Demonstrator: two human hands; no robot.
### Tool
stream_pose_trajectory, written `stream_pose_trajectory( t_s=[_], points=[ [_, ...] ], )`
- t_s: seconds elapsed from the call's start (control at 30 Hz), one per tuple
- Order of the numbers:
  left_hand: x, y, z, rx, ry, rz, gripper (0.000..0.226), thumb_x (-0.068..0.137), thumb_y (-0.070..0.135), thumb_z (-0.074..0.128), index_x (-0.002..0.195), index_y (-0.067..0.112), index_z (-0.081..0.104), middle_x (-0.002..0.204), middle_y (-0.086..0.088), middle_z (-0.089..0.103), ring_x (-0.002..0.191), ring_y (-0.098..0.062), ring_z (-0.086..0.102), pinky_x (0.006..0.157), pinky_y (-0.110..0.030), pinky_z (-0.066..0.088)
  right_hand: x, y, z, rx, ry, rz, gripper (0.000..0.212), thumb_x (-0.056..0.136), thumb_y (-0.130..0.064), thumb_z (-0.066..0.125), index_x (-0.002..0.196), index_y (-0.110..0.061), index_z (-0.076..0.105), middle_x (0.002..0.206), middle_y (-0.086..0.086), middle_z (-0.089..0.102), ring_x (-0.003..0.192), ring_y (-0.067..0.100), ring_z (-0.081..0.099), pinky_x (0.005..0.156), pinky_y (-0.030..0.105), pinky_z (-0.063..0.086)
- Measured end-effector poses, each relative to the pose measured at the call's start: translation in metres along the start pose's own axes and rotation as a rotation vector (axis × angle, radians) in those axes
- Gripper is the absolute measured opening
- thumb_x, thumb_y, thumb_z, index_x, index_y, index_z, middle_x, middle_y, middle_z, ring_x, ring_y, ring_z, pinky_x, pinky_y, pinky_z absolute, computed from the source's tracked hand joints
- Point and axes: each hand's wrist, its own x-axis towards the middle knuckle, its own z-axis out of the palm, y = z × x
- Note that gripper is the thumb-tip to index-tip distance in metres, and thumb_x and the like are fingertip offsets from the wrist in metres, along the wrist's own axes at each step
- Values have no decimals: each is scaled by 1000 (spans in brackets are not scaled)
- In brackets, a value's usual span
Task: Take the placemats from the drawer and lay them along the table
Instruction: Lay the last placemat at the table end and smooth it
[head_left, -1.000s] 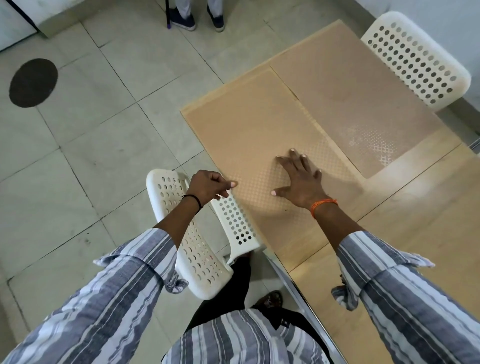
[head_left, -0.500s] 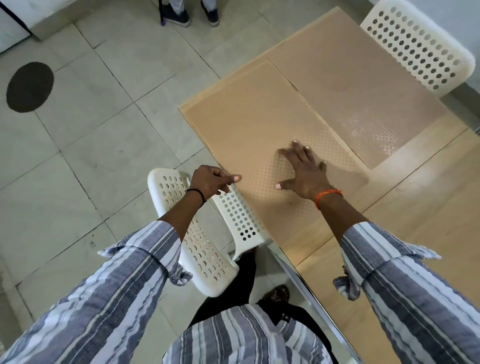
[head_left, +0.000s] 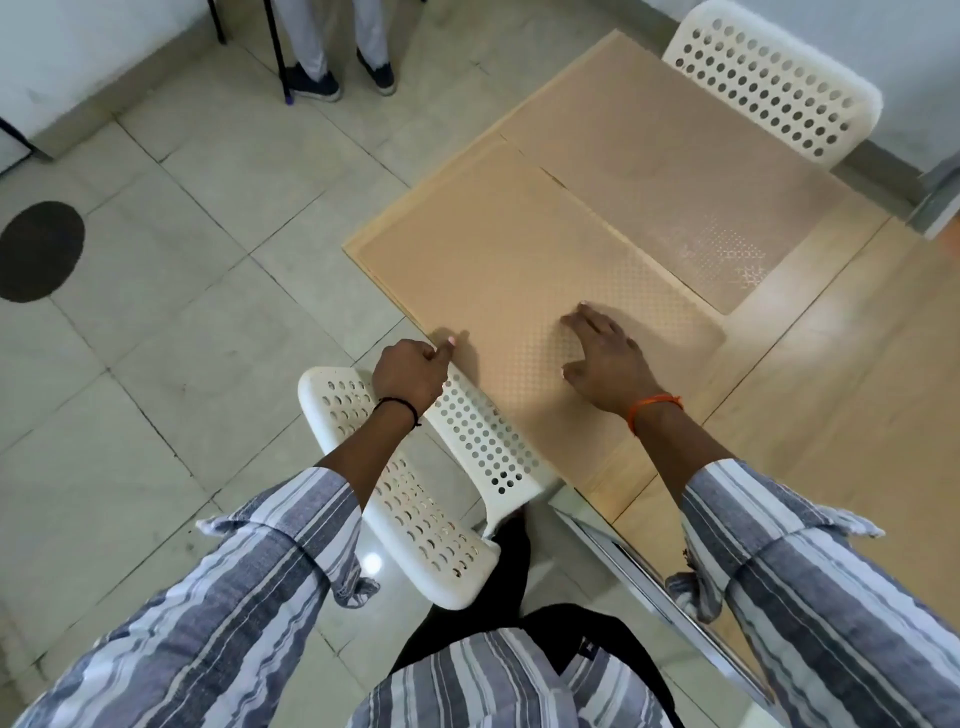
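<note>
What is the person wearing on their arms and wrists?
Both arms wear loose shirt sleeves striped in grey, white and lilac, with the cuffs turned back above the forearm. The left hand has a thin black thread band around its wrist. The right hand has an orange thread band around its wrist. No rings or watch show.

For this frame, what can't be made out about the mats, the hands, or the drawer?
- Drawer: not in the head view at all.
- Left hand: its curled fingers hide whether it pinches the near mat edge or only touches it.
- Near mat's near corner: hidden behind the chair back.
- Table: cut off by the right edge, so room for more mats is unknown.
- Whether the near mat and the far mat overlap: too fine to tell.
</note>
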Motion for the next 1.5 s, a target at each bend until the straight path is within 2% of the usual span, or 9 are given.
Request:
stream_pose_trajectory(
  t_s=[0.2,0.47,0.63,0.8,0.93,1.03,1.13,1.27,1.5],
  points=[
    [-15,8,-14,98,83,210,52,93,49,45,63,10,61,61,-7,68,61,-24,65,57,-33,53,-47,-12,8,108,114,20,64,95,-21,58,152,-18,30,162,7,22,146,28,25,111,49,38],
    [-49,11,-43,-56,-93,533,33,95,35,55,76,13,70,68,4,71,61,-8,68,72,-32,58,-89,-46,18,163,257,20,61,94,-21,59,150,-18,34,157,6,30,141,29,32,110,47,39],
    [-49,0,-65,-6,-115,609,32,94,40,55,78,18,71,71,7,72,65,-7,68,71,-34,57,-101,-69,26,191,287,60,62,94,-22,59,150,-17,34,156,6,31,141,28,32,110,45,39],
    [-31,0,-83,60,-87,662,29,94,40,56,79,17,67,77,7,68,77,-12,64,70,-27,50,-95,-76,34,201,298,169,65,93,-25,61,150,-16,32,160,9,23,146,30,24,113,49,34],
    [3,8,-88,85,-78,757,22,95,37,56,95,17,66,100,4,67,95,-13,62,78,-28,48,-73,-79,40,204,338,308,68,93,-31,61,151,-15,29,164,8,14,150,31,12,118,53,25],
    [48,19,-80,126,-94,823,25,95,36,56,110,17,63,119,2,59,111,-14,54,82,-25,42,-47,-84,46,206,379,435,70,95,-38,55,153,-16,23,166,5,7,152,30,6,119,54,19],
    [97,35,-66,194,-122,914,38,95,35,56,125,12,56,134,-4,51,126,-20,46,97,-36,44,-20,-86,54,202,408,573,71,97,-44,49,155,-17,19,166,4,2,153,30,2,120,56,13],
    [152,51,-41,436,-212,981,61,97,43,49,147,10,37,158,-10,26,146,-27,22,116,-42,27,9,-86,72,204,420,713,73,98,-49,42,157,-16,13,167,4,0,153,30,-1,121,57,7],
    [202,31,-17,704,-280,1101,75,95,62,21,157,23,3,164,2,-6,151,-21,-4,121,-48,0,17,-87,94,96,497,768,76,94,-61,18,159,-23,5,167,0,-3,153,27,-2,122,53,0]
  ],
)
